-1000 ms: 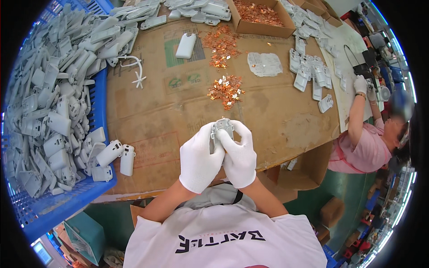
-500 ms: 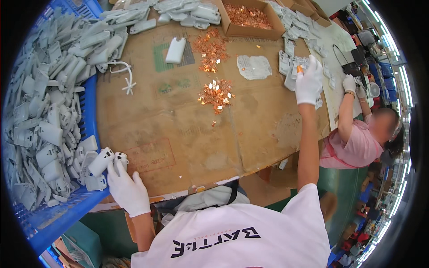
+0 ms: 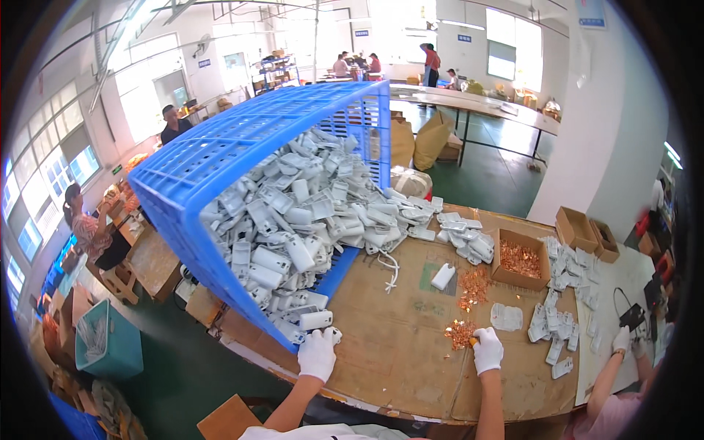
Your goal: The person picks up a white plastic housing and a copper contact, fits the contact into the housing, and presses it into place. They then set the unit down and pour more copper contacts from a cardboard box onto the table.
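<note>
My left hand (image 3: 317,356), in a white glove, is at the near lip of the tipped blue crate. Its fingers are bent round a small white plastic casing (image 3: 336,335); another white casing (image 3: 316,320) lies just beyond the fingertips. Beside a small heap of shiny copper-coloured pieces (image 3: 460,334) is my right hand (image 3: 488,351), also gloved, with an orange cover (image 3: 474,341) on one fingertip. Its fingers are drawn together at the heap's edge; whether a piece is between them is too small to see.
The blue crate (image 3: 198,180) lies on its side, spilling white casings (image 3: 293,213) onto the cardboard-covered table (image 3: 381,352). A carton (image 3: 519,277) holds more copper pieces. White casings (image 3: 554,325) lie at the right, near a co-worker's gloved hand (image 3: 622,339). A clear sheet (image 3: 506,317) lies nearby.
The view has tilted up, showing the room beyond. My right hand has come left from the casings at the right to the small copper heap. My left hand stays by the crate's lip.
</note>
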`<move>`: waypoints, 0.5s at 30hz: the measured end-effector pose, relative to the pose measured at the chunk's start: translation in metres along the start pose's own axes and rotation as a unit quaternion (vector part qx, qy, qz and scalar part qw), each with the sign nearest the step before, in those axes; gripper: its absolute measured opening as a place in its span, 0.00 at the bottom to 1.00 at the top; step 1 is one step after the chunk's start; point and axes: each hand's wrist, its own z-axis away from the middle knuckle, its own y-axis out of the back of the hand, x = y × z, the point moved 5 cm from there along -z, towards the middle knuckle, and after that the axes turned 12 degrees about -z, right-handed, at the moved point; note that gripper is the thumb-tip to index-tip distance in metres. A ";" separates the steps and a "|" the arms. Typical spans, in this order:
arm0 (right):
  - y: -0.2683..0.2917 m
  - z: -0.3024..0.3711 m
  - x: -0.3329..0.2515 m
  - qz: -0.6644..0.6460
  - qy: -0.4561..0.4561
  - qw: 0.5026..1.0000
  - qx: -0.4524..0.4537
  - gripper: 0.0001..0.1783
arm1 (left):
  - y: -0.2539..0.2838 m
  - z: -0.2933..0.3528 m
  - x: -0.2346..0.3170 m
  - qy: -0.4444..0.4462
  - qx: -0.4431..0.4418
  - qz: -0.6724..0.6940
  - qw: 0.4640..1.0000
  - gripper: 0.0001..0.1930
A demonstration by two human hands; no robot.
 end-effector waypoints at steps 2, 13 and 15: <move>0.000 -0.005 -0.003 -0.023 -0.025 0.999 -0.004 0.05 | -0.012 -0.003 0.002 0.011 0.030 -0.022 0.999 0.05; -0.012 -0.028 0.005 0.104 -0.067 0.991 -0.043 0.04 | -0.012 -0.022 0.016 -0.066 0.054 0.157 0.984 0.24; -0.006 -0.024 0.002 0.079 -0.052 0.995 -0.041 0.05 | -0.019 -0.021 0.030 -0.099 -0.112 0.403 0.903 0.27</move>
